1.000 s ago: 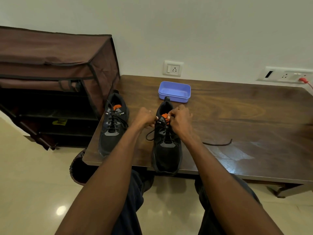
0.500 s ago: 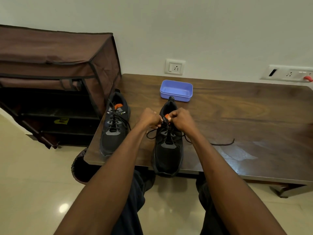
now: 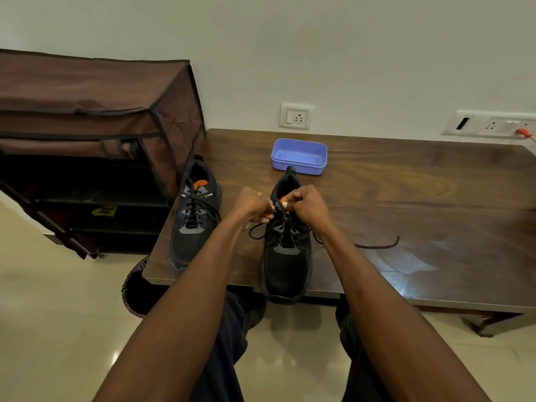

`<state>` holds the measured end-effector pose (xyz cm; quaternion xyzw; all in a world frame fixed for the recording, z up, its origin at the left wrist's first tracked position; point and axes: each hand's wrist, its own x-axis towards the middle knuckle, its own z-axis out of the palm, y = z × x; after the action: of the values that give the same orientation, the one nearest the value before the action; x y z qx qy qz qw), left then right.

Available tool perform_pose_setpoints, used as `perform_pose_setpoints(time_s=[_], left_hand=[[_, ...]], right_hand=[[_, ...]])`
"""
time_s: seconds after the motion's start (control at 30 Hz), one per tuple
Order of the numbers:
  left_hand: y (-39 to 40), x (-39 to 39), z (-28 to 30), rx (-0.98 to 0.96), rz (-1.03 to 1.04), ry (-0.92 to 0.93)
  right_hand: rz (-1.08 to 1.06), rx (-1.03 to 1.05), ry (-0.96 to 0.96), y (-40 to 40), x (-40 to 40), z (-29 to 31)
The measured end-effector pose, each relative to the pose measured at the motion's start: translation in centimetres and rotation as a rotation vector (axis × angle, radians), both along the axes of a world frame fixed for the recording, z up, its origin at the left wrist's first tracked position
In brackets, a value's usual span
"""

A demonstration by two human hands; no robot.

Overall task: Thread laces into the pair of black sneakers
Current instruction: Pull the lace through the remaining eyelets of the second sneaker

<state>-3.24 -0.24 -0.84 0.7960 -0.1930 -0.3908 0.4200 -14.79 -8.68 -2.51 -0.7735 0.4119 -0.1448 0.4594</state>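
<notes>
Both hands — left (image 3: pixel 255 206), right (image 3: pixel 307 204) — curled, pinching the lace (image 3: pixel 377 245) over the right shoe (image 3: pixel 285 256); left shoe (image 3: pixel 193 224) laced, on the table (image 3: pixel 406 198).

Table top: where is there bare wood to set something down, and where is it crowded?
Bare wood lies right of the blue tray, out to the table's far edge, beyond the loose lace end. A narrower strip runs between the two sneakers. It is crowded at the right sneaker, where left hand and right hand work the lace.
</notes>
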Motion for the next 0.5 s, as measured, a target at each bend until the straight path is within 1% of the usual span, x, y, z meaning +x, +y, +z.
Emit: perform_pose_setpoints(time_s=[0.07,0.1,0.13,0.3,0.37,0.43,0.5], left_hand=[[0.2,0.2,0.1,-0.012,0.001,0.036],[0.3,0.2,0.2,-0.017,-0.003,0.048],[0.4,0.3,0.2,-0.021,-0.010,0.059],[0.6,0.5,0.3,-0.028,-0.071,0.088],[0.7,0.4,0.6,-0.033,-0.080,0.083],[0.6,0.0,0.7,-0.016,-0.097,0.031],[0.5,-0.4,0.9,0.007,-0.087,0.000]], right_hand=[[-0.108,-0.102,0.059,-0.4,0.4,-0.9],[-0.138,-0.150,0.095,-0.4,0.4,-1.0],[-0.139,-0.156,0.105,-0.5,0.5,-1.1],[-0.045,0.047,0.071,-0.1,0.3,-0.3],[-0.024,0.060,0.064,0.0,0.3,0.1],[-0.014,0.041,0.071,-0.1,0.2,0.4],[-0.043,0.031,0.064,-0.1,0.2,0.3]])
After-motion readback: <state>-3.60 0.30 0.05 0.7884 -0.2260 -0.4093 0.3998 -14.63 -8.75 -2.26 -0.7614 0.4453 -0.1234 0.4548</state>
